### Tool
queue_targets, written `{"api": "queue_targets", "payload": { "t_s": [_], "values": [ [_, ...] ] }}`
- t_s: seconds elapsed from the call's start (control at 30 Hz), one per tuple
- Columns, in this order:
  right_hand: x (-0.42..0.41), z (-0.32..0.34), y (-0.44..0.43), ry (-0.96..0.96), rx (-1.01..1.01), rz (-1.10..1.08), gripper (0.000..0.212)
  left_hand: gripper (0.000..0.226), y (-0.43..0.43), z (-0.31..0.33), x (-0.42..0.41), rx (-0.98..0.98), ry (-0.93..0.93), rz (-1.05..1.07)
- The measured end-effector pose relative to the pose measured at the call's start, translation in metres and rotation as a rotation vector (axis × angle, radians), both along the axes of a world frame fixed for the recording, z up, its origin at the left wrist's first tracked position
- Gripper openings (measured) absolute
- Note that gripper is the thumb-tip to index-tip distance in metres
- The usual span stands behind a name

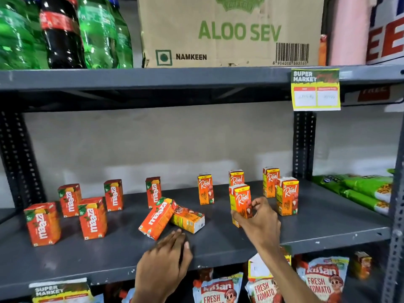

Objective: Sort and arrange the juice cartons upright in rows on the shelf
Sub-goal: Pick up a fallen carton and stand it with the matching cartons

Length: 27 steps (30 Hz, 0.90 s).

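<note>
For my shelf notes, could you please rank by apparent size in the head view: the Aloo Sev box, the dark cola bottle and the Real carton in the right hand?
1. Aloo Sev box
2. Dark cola bottle, partly cropped
3. Real carton in the right hand

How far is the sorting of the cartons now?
Mostly done: five red Maaza cartons stand upright left, four orange Real cartons right. The right hand is setting a fifth Real carton. Left: the two fallen cartons near the left hand.
</note>
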State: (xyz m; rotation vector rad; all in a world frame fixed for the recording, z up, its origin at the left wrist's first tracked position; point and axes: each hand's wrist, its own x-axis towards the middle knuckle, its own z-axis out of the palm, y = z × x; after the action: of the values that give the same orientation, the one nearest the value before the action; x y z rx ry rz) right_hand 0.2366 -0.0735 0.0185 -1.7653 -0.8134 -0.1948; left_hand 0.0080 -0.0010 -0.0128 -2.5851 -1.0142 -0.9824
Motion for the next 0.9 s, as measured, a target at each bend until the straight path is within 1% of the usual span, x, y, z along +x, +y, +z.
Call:
{"api": "queue_targets", "payload": {
  "t_s": [0.3,0.4,0.6,0.67,0.73,0.8,0.87,0.9],
  "values": [
    [0.004,-0.004,0.009,-0.017,0.010,-0.022,0.067,0.042,-0.002,0.002,0.001,-0.015,0.020,0.026],
    [0.005,-0.005,0.009,-0.023,0.000,-0.019,0.068,0.042,-0.003,0.003,0.001,-0.032,0.020,0.029],
    [0.006,-0.005,0.008,0.016,-0.006,0.011,0.070,0.042,-0.003,0.003,-0.001,-0.039,0.040,0.039],
    [0.004,-0.001,0.004,0.034,-0.001,0.021,0.076,0.039,-0.007,0.006,-0.002,-0.068,0.043,0.041],
    [-0.005,0.006,-0.001,-0.053,-0.030,-0.071,0.084,0.031,-0.009,0.007,-0.004,-0.079,0.010,0.026],
    [-0.022,0.014,-0.004,-0.225,-0.064,-0.154,0.084,0.029,-0.011,0.010,-0.008,-0.105,-0.045,-0.019],
    [-0.045,0.022,-0.002,-0.335,-0.031,-0.091,0.077,0.032,-0.011,0.013,-0.017,-0.107,-0.146,-0.093],
    [-0.058,0.024,0.000,-0.346,0.018,-0.021,0.070,0.031,-0.010,0.015,-0.024,-0.098,-0.188,-0.126]
  ]
}}
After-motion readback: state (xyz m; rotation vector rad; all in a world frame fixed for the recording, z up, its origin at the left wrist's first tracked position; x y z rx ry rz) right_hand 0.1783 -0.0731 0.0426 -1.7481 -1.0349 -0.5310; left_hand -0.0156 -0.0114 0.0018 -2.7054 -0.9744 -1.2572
